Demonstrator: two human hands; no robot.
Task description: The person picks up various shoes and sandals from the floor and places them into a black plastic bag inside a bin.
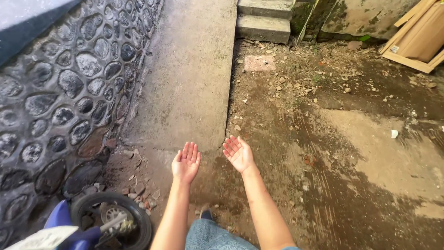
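My left hand point(186, 162) and my right hand point(238, 153) are held out in front of me, palms up, fingers straight and slightly apart. Neither holds anything. They hover above bare dirt ground point(296, 153), just in front of the near end of a raised concrete path point(189, 78). My forearms are bare. Below them I see my denim-clad legs point(208, 236) and a dark shoe point(206, 215).
A stone wall point(60, 97) runs along the left. A small motorbike's front wheel point(115, 217) with a blue fender stands at the bottom left. Concrete steps point(263, 21) lie ahead, wooden boards point(418, 37) at the top right. Rubble is scattered over the dirt.
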